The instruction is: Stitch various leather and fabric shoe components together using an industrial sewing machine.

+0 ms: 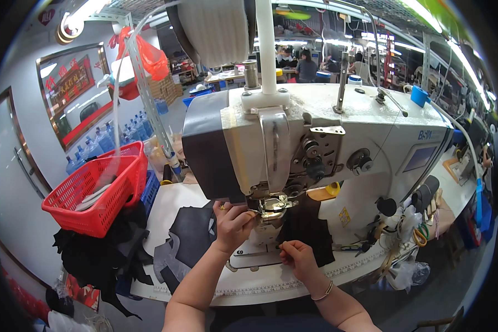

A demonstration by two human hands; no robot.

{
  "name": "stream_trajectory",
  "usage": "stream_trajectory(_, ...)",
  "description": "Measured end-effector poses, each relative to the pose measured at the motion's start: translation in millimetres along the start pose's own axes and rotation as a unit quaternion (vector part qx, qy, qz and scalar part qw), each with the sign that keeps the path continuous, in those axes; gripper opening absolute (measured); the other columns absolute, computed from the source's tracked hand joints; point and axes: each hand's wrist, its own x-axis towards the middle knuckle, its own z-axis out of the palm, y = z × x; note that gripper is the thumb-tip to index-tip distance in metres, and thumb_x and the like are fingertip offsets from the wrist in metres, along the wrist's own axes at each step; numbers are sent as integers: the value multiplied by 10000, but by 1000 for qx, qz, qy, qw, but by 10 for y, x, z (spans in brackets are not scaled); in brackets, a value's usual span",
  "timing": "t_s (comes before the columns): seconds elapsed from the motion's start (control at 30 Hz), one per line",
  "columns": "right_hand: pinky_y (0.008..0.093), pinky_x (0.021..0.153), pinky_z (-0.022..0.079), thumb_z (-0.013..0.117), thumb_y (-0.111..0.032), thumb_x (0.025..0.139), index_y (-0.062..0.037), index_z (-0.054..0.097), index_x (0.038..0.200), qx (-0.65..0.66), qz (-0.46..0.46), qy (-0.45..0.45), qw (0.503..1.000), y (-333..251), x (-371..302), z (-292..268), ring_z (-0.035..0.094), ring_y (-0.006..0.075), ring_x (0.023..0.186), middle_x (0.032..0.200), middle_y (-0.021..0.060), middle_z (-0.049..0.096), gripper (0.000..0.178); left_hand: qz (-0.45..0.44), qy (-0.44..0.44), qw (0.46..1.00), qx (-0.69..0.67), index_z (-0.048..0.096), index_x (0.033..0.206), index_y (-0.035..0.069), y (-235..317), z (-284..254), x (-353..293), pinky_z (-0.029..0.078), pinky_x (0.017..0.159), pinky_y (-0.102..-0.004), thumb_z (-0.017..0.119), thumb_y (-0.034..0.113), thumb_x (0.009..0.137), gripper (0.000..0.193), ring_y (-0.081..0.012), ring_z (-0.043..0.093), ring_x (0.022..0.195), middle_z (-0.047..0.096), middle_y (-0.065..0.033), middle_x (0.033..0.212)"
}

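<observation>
A large white and dark-grey sewing machine (207,146) stands in front of me, its needle area (276,205) brightly lit. Beside the needle, my left hand (234,226) is raised with its fingers closed and their tips at the lit metal parts. Lower down, my right hand (299,258) pinches its thumb and forefinger together in front of the machine's bed. Whatever either hand holds is too small to make out. Dark cut pieces (191,235) lie left of my left hand. Another black piece (314,235) rests right of the needle post.
Red plastic baskets (66,208) stand at the left above a heap of black scraps (97,252). A measuring scale (243,291) runs along the table's front edge. Scissors (359,246), rolls and plastic bags (409,274) crowd the right side. A big white thread spool (216,30) hangs above.
</observation>
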Motion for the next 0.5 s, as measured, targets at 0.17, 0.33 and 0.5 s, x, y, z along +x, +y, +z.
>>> stream_trajectory(0.17,210,525,426,612,-196,830,-49,600,800,-2,-6,0,1000,9,-29,-48,529,84,569,665,16,580,151,6,3,1000,-8,591,687,134,9,29,19,319,775,-390,690,47,583,168,-183,507,675,597,8,775)
stream_trajectory(0.33,199,514,431,610,-205,829,-49,598,803,-25,-18,44,999,-188,26,-213,529,80,567,660,16,575,159,26,5,1000,-7,598,723,127,-40,52,-6,337,761,-376,687,40,583,188,-187,535,708,591,-11,787)
stream_trajectory(0.5,266,617,492,646,-250,778,-9,585,939,-310,-212,190,907,-608,717,-947,604,163,685,792,83,623,296,58,-26,998,-14,591,818,74,-74,107,8,446,691,-367,660,-9,608,236,-262,577,770,603,-84,801)
